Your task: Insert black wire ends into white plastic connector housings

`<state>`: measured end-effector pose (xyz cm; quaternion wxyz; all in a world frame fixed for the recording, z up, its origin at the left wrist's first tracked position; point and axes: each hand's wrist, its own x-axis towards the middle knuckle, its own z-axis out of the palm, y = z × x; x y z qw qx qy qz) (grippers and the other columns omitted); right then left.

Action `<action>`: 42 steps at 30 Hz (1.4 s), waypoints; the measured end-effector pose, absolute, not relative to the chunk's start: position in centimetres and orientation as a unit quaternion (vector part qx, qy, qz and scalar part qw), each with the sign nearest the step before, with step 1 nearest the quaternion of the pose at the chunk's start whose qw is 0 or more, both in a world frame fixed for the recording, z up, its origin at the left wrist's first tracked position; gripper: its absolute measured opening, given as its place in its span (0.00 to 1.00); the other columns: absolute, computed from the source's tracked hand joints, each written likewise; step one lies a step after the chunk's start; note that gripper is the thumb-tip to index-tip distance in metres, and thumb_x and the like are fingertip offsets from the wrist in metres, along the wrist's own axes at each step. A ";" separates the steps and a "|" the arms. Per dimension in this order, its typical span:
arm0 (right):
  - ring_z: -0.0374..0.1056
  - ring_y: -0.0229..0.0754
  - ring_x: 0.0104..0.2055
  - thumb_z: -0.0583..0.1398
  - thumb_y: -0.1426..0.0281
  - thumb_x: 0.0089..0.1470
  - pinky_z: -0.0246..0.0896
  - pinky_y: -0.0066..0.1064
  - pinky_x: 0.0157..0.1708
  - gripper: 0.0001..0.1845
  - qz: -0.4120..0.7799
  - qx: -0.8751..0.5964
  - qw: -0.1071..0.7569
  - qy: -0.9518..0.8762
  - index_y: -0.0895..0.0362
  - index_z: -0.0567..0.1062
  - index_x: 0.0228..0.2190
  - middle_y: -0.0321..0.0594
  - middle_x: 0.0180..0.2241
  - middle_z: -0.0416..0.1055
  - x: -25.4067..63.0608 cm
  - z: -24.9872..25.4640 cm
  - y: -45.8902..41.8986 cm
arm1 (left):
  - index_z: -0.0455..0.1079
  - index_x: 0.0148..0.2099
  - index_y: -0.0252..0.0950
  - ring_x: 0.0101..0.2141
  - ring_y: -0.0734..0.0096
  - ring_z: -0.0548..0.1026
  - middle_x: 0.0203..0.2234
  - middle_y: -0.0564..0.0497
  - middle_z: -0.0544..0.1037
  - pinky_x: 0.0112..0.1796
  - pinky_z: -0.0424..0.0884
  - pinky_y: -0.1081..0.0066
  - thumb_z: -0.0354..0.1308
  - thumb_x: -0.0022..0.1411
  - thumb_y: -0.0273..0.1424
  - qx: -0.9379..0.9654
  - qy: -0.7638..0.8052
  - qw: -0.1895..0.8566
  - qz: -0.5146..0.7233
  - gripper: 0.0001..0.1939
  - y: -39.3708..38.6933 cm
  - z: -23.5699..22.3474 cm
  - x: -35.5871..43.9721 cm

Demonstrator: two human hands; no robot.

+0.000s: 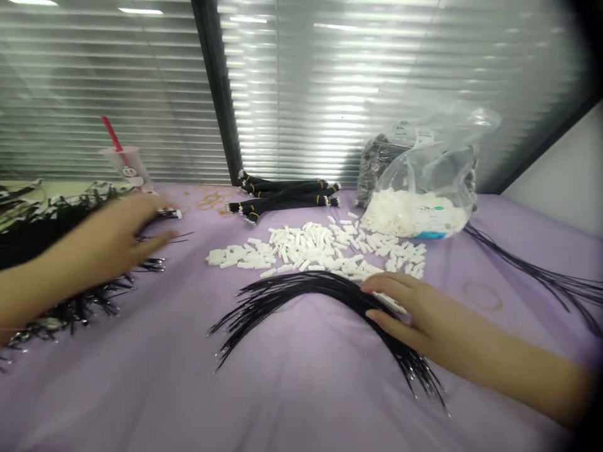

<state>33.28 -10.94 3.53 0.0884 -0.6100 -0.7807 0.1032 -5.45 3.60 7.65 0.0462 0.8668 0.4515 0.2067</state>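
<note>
My right hand lies flat with fingers stretched out on the right part of a fanned bundle of thin black wires that arcs across the purple cloth. My left hand, blurred by motion, hovers with fingers apart over a big pile of black wires with white plugs at the left; it holds nothing that I can see. A heap of small white plastic connectors lies just beyond the fanned wires.
A clear bag of white connectors and a darker bag stand at the back right. Bound black wire bundles lie at the back. A drink cup with a red straw stands back left. Loose wires trail off right; a rubber band lies nearby.
</note>
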 end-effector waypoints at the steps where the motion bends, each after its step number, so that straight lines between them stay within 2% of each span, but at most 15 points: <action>1: 0.63 0.45 0.49 0.50 0.59 0.57 0.59 0.39 0.49 0.19 0.103 -0.613 0.088 -0.779 0.53 0.66 0.47 0.42 0.47 0.66 32.8 3.3 -10.4 | 0.65 0.46 0.38 0.45 0.59 0.67 0.43 0.50 0.72 0.49 0.60 0.60 0.51 0.61 0.39 0.888 0.427 0.024 0.169 0.14 3.0 6.8 -3.4; 3: 0.63 0.46 0.48 0.50 0.59 0.57 0.59 0.40 0.49 0.20 0.116 -0.630 0.075 -0.764 0.55 0.67 0.47 0.44 0.46 0.67 31.9 2.9 -9.3 | 0.67 0.46 0.37 0.44 0.62 0.68 0.44 0.49 0.71 0.48 0.61 0.64 0.46 0.64 0.38 0.931 0.352 0.073 0.060 0.14 1.6 5.4 0.2; 5: 0.64 0.47 0.46 0.51 0.59 0.56 0.60 0.41 0.47 0.20 0.129 -0.652 0.059 -0.745 0.57 0.67 0.46 0.46 0.44 0.67 31.3 2.5 -8.4 | 0.67 0.48 0.38 0.42 0.62 0.70 0.42 0.48 0.72 0.44 0.64 0.64 0.45 0.64 0.39 0.939 0.324 0.112 0.009 0.16 0.6 4.2 2.8; 9: 0.63 0.48 0.45 0.52 0.61 0.56 0.60 0.40 0.45 0.19 0.109 -0.664 0.050 -0.738 0.60 0.67 0.44 0.48 0.42 0.65 30.7 2.1 -7.6 | 0.68 0.44 0.36 0.39 0.61 0.69 0.37 0.47 0.72 0.39 0.66 0.64 0.48 0.61 0.41 0.922 0.351 0.164 0.022 0.16 0.3 2.9 5.2; 13: 0.62 0.48 0.44 0.52 0.62 0.56 0.60 0.41 0.45 0.18 0.100 -0.651 0.045 -0.751 0.61 0.68 0.42 0.49 0.41 0.65 30.9 1.7 -7.0 | 0.68 0.44 0.37 0.40 0.60 0.68 0.38 0.46 0.71 0.41 0.65 0.63 0.48 0.62 0.37 0.916 0.362 0.169 0.036 0.14 0.2 2.5 5.5; 18: 0.61 0.49 0.46 0.52 0.62 0.56 0.58 0.43 0.47 0.19 0.104 -0.623 0.057 -0.773 0.61 0.68 0.45 0.50 0.42 0.65 31.0 1.3 -7.2 | 0.66 0.43 0.36 0.41 0.60 0.68 0.38 0.45 0.70 0.42 0.65 0.61 0.46 0.63 0.35 0.913 0.367 0.176 0.021 0.12 -1.2 2.5 5.4; 24: 0.61 0.50 0.45 0.52 0.62 0.55 0.58 0.42 0.45 0.16 0.109 -0.647 0.030 -0.754 0.60 0.69 0.40 0.48 0.41 0.65 30.7 1.9 -7.0 | 0.62 0.51 0.37 0.45 0.57 0.66 0.43 0.44 0.68 0.45 0.64 0.59 0.49 0.61 0.39 0.905 0.376 0.200 0.020 0.18 -2.1 2.7 5.2; 29: 0.63 0.46 0.39 0.53 0.60 0.54 0.59 0.37 0.37 0.13 0.130 -0.639 0.028 -0.758 0.57 0.68 0.32 0.44 0.36 0.67 30.6 2.6 -6.5 | 0.65 0.42 0.37 0.40 0.60 0.67 0.39 0.47 0.69 0.39 0.65 0.63 0.51 0.59 0.36 0.901 0.373 0.219 0.018 0.10 -1.9 2.9 5.4; 32: 0.63 0.46 0.37 0.53 0.62 0.54 0.57 0.39 0.38 0.11 0.115 -0.629 0.016 -0.769 0.57 0.67 0.31 0.43 0.33 0.67 30.5 2.4 -7.1 | 0.64 0.40 0.37 0.41 0.61 0.67 0.40 0.48 0.68 0.40 0.64 0.64 0.51 0.59 0.34 0.901 0.370 0.227 0.015 0.08 -2.2 2.8 5.1; 37: 0.62 0.48 0.39 0.53 0.63 0.55 0.56 0.44 0.42 0.11 0.080 -0.618 0.011 -0.782 0.58 0.68 0.34 0.44 0.34 0.67 30.3 1.6 -8.6 | 0.63 0.41 0.38 0.41 0.60 0.67 0.41 0.48 0.69 0.38 0.64 0.65 0.51 0.59 0.32 0.893 0.377 0.245 -0.001 0.08 -2.7 2.6 4.3; 42: 0.61 0.50 0.43 0.54 0.62 0.55 0.58 0.44 0.43 0.13 0.089 -0.601 0.029 -0.794 0.57 0.67 0.38 0.45 0.39 0.65 30.1 1.3 -8.7 | 0.64 0.46 0.38 0.43 0.60 0.67 0.41 0.47 0.69 0.41 0.64 0.63 0.52 0.59 0.33 0.896 0.363 0.256 0.005 0.12 -2.5 3.3 5.2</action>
